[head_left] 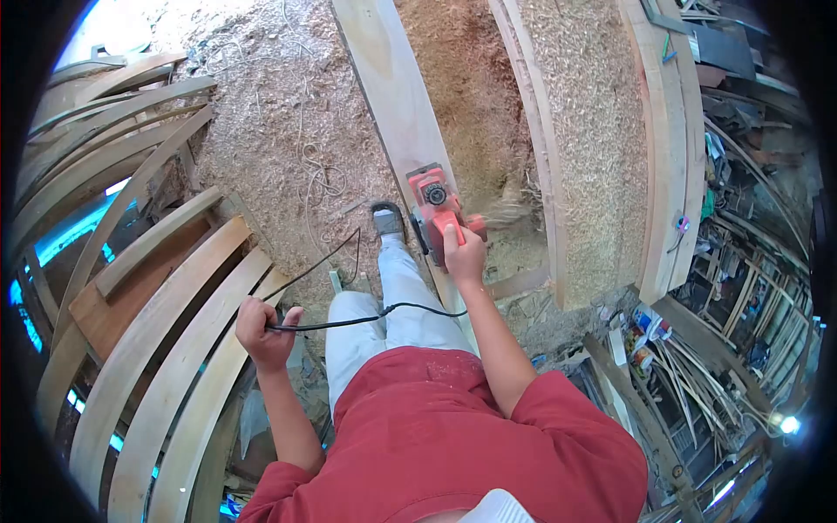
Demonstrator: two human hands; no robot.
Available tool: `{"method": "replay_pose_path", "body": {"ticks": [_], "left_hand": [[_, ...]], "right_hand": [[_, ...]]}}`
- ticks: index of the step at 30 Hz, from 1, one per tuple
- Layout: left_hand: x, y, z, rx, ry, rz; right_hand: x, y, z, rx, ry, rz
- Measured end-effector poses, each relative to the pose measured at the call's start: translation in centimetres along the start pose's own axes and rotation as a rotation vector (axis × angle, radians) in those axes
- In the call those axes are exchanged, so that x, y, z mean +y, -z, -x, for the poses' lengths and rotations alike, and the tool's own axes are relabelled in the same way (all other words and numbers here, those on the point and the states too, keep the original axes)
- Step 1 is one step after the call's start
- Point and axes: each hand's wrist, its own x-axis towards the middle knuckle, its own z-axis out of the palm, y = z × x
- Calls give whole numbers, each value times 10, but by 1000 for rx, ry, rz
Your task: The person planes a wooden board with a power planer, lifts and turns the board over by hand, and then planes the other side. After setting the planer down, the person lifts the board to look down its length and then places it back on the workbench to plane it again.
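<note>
My right hand [463,255] grips the handle of a red electric planer [435,202] that sits on a long pale wooden plank [394,96] running away from me. Wood chips spray out to the planer's right. My left hand [262,331] is closed around the planer's black power cord [349,323], held out to the left, well away from the plank. My leg in light trousers and a grey sandal [388,219] stands just left of the plank.
Thick sawdust and shavings [279,131] cover the floor. Curved wooden planks [166,322] are stacked at the left. More curved boards [667,148] lie at the right, beyond them cluttered scrap, cans and tools [680,366].
</note>
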Motion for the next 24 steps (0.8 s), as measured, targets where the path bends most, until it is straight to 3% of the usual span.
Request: {"method": "replay_pose_path", "body": {"ticks": [18,24], "left_hand": [[-20,-4,-108,-28,25,55],[-41,-9,-178,-27,-15,87]], "right_hand": [[-86,-31,-89,-14,26,19],[-121,-43,-122,-23,6,-4]]}}
